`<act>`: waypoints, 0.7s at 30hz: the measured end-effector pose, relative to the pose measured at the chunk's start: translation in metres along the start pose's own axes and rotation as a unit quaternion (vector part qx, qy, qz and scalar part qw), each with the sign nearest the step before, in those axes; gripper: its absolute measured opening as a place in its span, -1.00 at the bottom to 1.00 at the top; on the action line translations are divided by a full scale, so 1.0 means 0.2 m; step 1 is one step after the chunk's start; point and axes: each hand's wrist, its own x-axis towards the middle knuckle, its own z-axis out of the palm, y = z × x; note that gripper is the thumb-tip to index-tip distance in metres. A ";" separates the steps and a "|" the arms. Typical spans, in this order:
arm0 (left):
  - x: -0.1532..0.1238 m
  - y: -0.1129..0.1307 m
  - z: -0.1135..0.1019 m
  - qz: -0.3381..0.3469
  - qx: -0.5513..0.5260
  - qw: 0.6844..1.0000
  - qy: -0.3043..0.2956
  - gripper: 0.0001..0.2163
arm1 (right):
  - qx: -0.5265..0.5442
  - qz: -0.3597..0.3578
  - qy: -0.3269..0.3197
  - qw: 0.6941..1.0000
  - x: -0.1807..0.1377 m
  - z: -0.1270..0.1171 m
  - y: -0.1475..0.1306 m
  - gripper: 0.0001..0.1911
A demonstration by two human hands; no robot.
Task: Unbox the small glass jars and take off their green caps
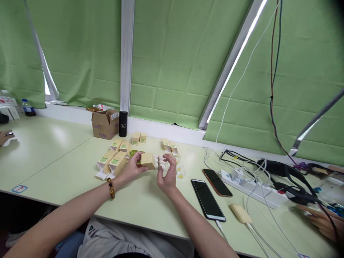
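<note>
A small tan carton (147, 160) is gripped in my left hand (134, 166), raised a little above the table. My right hand (168, 173) curls its thumb and fingers around small white-and-pink pieces (160, 162) at the carton's right end; their kind is too small to make out. Behind that hand lie clear plastic pieces with yellow centres (180, 169). Left of my left hand, several tan cartons with green labels (116, 161) lie close together, some with flaps open. Green items (133, 152) show partly behind my left fingers.
Farther back are two small cartons (139, 138), another carton group (170, 146), a cardboard box (105, 124) and a black tumbler (123, 123). Phones (208, 199), a power strip (252, 188) and tangled cables occupy the right. Other people's hands show at far left (5, 136) and far right (322, 220).
</note>
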 end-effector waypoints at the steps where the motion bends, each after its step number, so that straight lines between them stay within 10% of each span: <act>1: -0.01 0.00 0.01 0.003 0.026 1.000 0.002 -0.49 | 0.002 0.005 -0.004 1.000 0.00 0.00 -0.01 -0.48; 10: -0.06 0.03 0.00 0.234 0.364 0.901 -0.012 -0.51 | -0.037 0.036 -0.091 0.994 0.00 0.00 -0.10 -0.40; 21: -0.07 0.06 0.01 0.319 0.482 0.816 -0.020 -0.57 | -0.083 0.036 -0.118 0.989 0.00 0.00 -0.14 -0.33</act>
